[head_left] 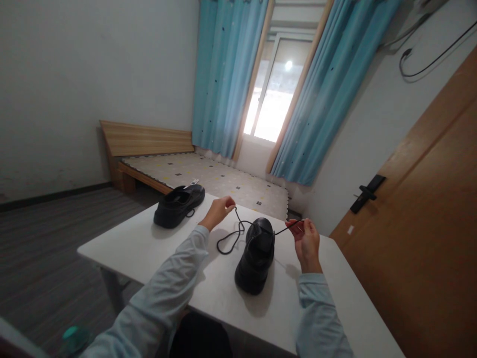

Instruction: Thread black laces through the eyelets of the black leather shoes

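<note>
A black shoe (pixel 254 263) stands on the white table in front of me, heel toward me and toe pointing away. A black shoelace (pixel 228 252) runs out from both sides of its upper, with a loose loop lying on the left. Left of the shoe, my left hand (pixel 220 209) pinches one part of the lace between its fingertips. On the right, my right hand (pixel 307 240) is closed on the other part, which is drawn out fairly straight from the shoe. A second black shoe (pixel 175 208) sits at the table's far left, a white tag near its toe.
The white table (pixel 137 248) reaches toward a wooden bed (pixel 149 140) with a patterned mattress. Blue curtains (pixel 229 74) frame the window behind. A wooden door (pixel 421 238) with a black handle stands close on the right. A teal object (pixel 73 338) is at the lower left.
</note>
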{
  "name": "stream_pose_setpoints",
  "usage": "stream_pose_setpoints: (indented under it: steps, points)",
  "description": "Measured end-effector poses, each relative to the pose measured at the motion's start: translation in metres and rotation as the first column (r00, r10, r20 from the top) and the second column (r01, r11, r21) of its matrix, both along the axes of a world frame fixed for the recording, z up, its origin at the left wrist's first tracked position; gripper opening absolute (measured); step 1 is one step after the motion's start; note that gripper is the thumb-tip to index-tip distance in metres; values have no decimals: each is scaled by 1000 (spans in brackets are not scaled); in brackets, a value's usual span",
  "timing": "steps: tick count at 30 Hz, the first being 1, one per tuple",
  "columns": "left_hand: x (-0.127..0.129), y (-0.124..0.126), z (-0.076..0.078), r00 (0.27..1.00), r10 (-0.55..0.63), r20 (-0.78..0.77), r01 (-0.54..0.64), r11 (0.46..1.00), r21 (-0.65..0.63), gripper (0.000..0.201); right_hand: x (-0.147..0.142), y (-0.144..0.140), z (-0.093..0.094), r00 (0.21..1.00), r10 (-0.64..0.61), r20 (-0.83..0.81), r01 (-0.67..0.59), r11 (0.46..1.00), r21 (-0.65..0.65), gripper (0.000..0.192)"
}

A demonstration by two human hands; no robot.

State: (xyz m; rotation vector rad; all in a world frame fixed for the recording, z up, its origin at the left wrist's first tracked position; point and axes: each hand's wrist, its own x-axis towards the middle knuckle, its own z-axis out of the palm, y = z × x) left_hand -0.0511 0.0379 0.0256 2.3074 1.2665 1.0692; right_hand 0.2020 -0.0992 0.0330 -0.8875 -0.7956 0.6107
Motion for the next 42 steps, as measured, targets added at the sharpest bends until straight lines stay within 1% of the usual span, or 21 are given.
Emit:
stream_pose_setpoints:
  steps: [1, 3, 6, 8, 11, 12, 13, 15, 17, 20, 24, 28, 32, 36, 42]
  points:
    - [5, -4, 2, 994, -58, 89, 58, 998, 8, 15, 0, -2, 2, 1000, -7, -4, 7, 1000, 21, 33]
    - [15, -13, 5, 957, -158, 244, 167, 986, -15, 18, -1, -3, 4, 999, -27, 24, 26, 999, 41, 31]
    - [28, -24, 6, 864, -274, 422, 331, 941, -68, 22, -5, -3, 4, 993, -43, 111, 43, 999, 8, 34]
    - [36, -30, 5, 777, -344, 527, 457, 884, -96, 26, -9, -1, 2, 985, -26, 172, 31, 999, -28, 37]
    - [44, -38, 3, 639, -409, 652, 624, 771, -127, 30, -16, 2, -3, 963, 9, 269, 11, 997, -72, 38]
    - [46, -41, 3, 613, -417, 671, 653, 746, -133, 31, -19, 2, -4, 954, 10, 301, 16, 996, -85, 38]
    - [48, -43, 2, 603, -420, 679, 665, 734, -137, 31, -22, 2, -5, 943, 10, 334, 24, 995, -100, 37]
    - [51, -48, 1, 612, -420, 670, 663, 735, -144, 32, -27, 2, -6, 921, 10, 388, 41, 992, -122, 34]
    - [54, -52, 1, 631, -424, 650, 660, 733, -163, 35, -32, 2, -7, 912, 15, 409, 39, 992, -122, 30]
    - [59, -55, -2, 649, -445, 617, 670, 718, -187, 36, -39, 3, -9, 922, 28, 387, 13, 995, -103, 26]
    - [66, -58, -8, 646, -489, 586, 686, 709, -164, 30, -46, 5, -13, 927, 28, 375, 12, 994, -104, 25]
    - [69, -62, -12, 659, -489, 571, 661, 739, -130, 30, -50, 7, -16, 927, -7, 376, 42, 996, -84, 26]
    - [69, -65, -10, 681, -464, 567, 626, 771, -122, 29, -51, 7, -17, 904, -59, 424, 93, 994, -61, 29]
    - [68, -65, -9, 711, -432, 555, 578, 809, -111, 29, -53, 6, -17, 889, -83, 450, 105, 994, -25, 31]
    - [67, -66, -9, 704, -423, 570, 557, 827, -74, 25, -60, 4, -18, 882, -108, 458, 122, 993, -1, 27]
